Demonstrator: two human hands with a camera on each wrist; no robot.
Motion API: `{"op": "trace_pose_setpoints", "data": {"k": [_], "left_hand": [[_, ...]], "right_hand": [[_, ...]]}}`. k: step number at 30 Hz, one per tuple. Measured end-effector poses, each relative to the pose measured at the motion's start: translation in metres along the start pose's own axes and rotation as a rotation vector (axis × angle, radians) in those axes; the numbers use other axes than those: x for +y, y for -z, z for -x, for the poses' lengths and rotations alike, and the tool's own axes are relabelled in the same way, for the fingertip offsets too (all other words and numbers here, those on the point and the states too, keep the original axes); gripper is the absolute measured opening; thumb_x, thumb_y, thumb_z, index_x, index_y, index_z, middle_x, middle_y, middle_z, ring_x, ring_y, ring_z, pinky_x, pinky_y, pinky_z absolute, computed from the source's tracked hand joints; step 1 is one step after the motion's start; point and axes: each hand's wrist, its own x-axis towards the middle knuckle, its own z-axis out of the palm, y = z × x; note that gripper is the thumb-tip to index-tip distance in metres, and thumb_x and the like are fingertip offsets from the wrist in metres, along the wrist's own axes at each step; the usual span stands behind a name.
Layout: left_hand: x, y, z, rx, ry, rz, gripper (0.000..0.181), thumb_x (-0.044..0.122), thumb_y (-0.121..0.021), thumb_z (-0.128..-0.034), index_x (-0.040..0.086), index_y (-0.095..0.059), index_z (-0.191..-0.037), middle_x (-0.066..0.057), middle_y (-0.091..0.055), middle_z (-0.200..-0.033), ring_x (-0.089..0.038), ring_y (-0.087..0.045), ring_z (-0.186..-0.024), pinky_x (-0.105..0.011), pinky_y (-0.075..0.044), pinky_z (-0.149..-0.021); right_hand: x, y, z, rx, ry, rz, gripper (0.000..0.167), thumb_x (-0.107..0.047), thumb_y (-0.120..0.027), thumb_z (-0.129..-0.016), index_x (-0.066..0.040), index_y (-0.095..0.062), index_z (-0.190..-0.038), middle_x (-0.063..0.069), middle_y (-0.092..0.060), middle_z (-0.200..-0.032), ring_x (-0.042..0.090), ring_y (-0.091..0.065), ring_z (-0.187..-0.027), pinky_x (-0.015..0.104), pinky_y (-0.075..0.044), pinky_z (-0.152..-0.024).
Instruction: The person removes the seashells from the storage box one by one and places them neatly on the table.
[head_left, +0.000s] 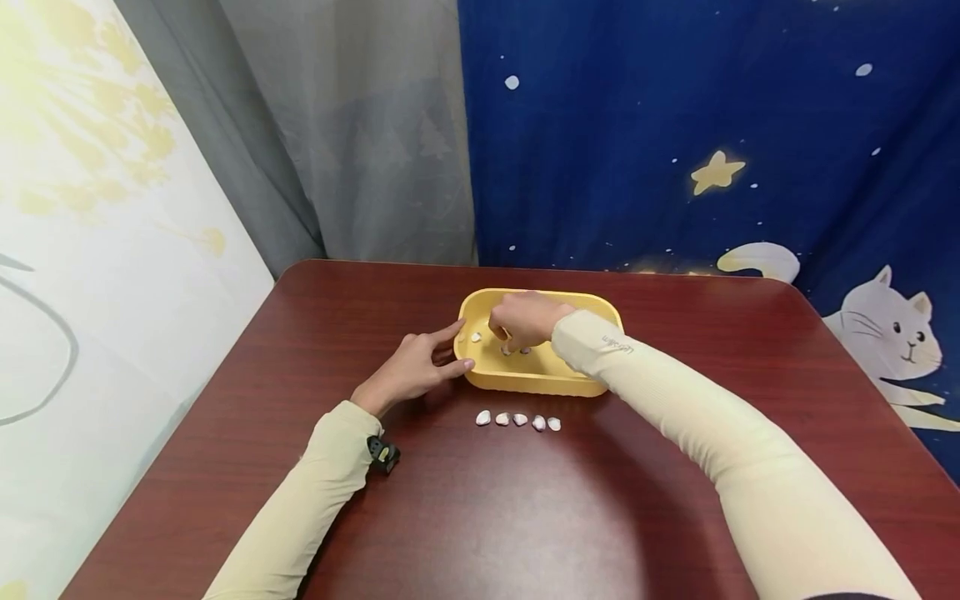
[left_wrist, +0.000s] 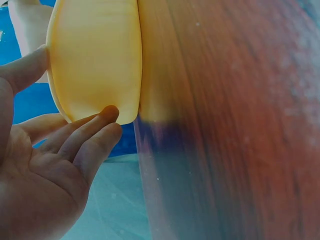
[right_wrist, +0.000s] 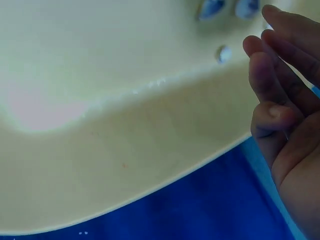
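Inside a yellow plastic tub (head_left: 487,363), my right hand (head_left: 523,318) reaches down with bent, loosely gathered fingers. Its fingertips hover by a small seashell (head_left: 506,351); another seashell (head_left: 525,351) lies just right of it. The right wrist view has a gap between thumb and forefinger (right_wrist: 280,50), with no shell visibly held. A pale seashell (head_left: 476,337) sits toward the tub's left end. My left hand (head_left: 408,371) spans that end, thumb at the near corner and forefinger at the far one. Its fairly straight fingers (left_wrist: 87,132) touch the tub's outer wall in the left wrist view.
Several seashells (head_left: 520,420) form a row on the dark red table (head_left: 420,517) in front of the tub. A blue curtain (head_left: 600,150) and a grey curtain (head_left: 375,150) hang behind the table. A pale printed panel (head_left: 97,275) stands at the left.
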Motion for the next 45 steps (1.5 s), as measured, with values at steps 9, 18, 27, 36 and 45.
{"op": "trace_pose_setpoints", "data": {"k": [9,18,27,36,45], "left_hand": [[-0.001,-0.001,0.002,-0.008,0.018,0.008,0.079,0.044,-0.07,-0.0925,0.018,-0.035,-0.157,-0.012,-0.055,-0.148,-0.02,-0.054,-0.137,-0.041,-0.047,-0.111],[0.0,0.001,0.001,-0.005,0.022,0.004,0.079,0.045,-0.07,-0.0924,0.018,-0.035,-0.157,-0.012,-0.056,-0.147,-0.02,-0.054,-0.137,-0.041,-0.048,-0.11],[-0.002,0.001,-0.001,-0.01,0.023,-0.001,0.079,0.047,-0.069,-0.0924,0.02,-0.034,-0.158,-0.011,-0.054,-0.149,-0.021,-0.053,-0.138,-0.041,-0.048,-0.11],[-0.002,0.002,-0.002,-0.008,0.018,-0.008,0.079,0.046,-0.07,-0.0924,0.02,-0.035,-0.157,-0.012,-0.055,-0.148,-0.019,-0.054,-0.137,-0.04,-0.049,-0.11],[-0.001,0.002,-0.001,-0.008,0.017,0.002,0.079,0.046,-0.07,-0.0924,0.018,-0.035,-0.157,-0.013,-0.055,-0.147,-0.02,-0.055,-0.136,-0.041,-0.048,-0.11]], "right_hand": [[-0.001,-0.012,-0.01,-0.005,-0.017,-0.004,0.01,-0.017,-0.078,-0.08,-0.018,-0.07,-0.074,-0.002,-0.069,-0.075,0.014,-0.059,-0.069,0.027,-0.048,-0.06],[-0.002,-0.014,-0.014,-0.004,-0.022,0.018,0.012,-0.013,-0.078,-0.078,-0.019,-0.07,-0.072,-0.002,-0.07,-0.076,0.015,-0.06,-0.071,0.027,-0.049,-0.061],[-0.004,-0.012,-0.014,-0.048,-0.038,-0.037,0.014,-0.008,-0.082,-0.077,-0.016,-0.072,-0.072,-0.003,-0.069,-0.073,0.011,-0.063,-0.066,0.024,-0.051,-0.059],[-0.005,-0.005,-0.013,-0.047,-0.06,-0.06,0.02,-0.008,-0.084,-0.075,-0.016,-0.068,-0.067,-0.002,-0.068,-0.07,0.011,-0.064,-0.062,0.022,-0.052,-0.057],[0.001,0.006,-0.005,-0.032,-0.029,-0.084,0.019,-0.007,-0.079,-0.08,-0.017,-0.068,-0.068,-0.004,-0.068,-0.07,0.01,-0.061,-0.063,0.022,-0.049,-0.059]]}}
